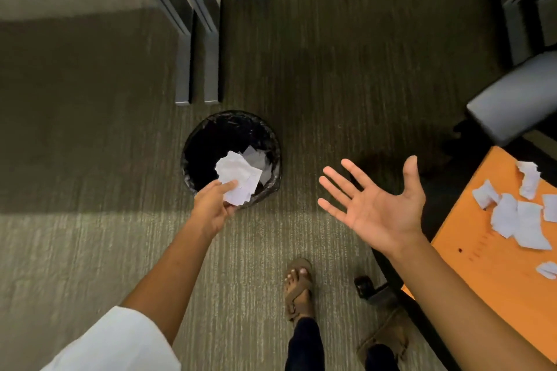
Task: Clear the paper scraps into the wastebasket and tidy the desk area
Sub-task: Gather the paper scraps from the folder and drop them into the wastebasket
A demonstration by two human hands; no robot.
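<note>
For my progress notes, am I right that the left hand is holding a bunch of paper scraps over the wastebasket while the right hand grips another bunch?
Not quite. The head view shows the right hand open and empty, fingers spread, holding nothing. The rest stands: the left hand holds a bunch of paper scraps over the wastebasket.

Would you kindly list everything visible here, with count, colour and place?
wastebasket: one, black liner, on carpet, centre
held paper scraps: a bunch, white, over the wastebasket
desk: one, orange, right edge
desk paper scraps: several, white, on the desk
chair: one, grey seat, upper right
table legs: grey, top centre
carpet: grey-green
sandals: two, brown, bottom
left hand: gripping scraps
right hand: open, empty
</note>
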